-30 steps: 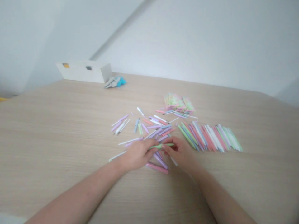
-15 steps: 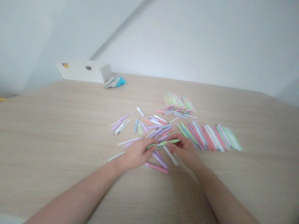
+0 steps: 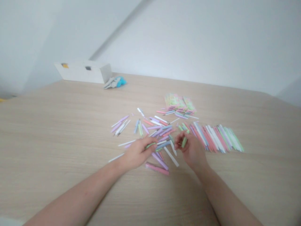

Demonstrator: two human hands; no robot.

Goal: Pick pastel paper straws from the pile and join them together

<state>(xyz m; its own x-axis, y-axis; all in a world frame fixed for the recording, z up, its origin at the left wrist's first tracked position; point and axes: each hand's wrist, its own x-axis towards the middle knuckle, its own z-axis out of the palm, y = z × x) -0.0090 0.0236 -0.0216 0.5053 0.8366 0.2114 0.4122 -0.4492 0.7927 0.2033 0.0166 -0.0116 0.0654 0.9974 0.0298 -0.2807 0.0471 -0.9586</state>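
My left hand [image 3: 138, 152] is closed on a green pen part [image 3: 150, 145], over the middle of a loose pile of pastel pen parts [image 3: 162, 157]. A white refill with a dark tip seems to stick out of it to the right. In my right hand [image 3: 191, 150], the curled fingers hold a green pen barrel [image 3: 184, 142], tilted and apart from the left-hand piece. Purple, pink, white and blue barrels lie around and under both hands. Just right of my right hand is a row of pens [image 3: 216, 139] lying side by side.
Stacks of pink and green printed packets [image 3: 180, 103] stand behind the pile. Farther back on the wooden table [image 3: 70, 125] are a white box [image 3: 82, 72] with two cut-outs and a crumpled grey and blue item [image 3: 115, 82]. A pale wall rises behind the table.
The green pen has come apart between my hands. My right hand has moved slightly right with the green barrel, while my left hand keeps the other piece in nearly the same place.
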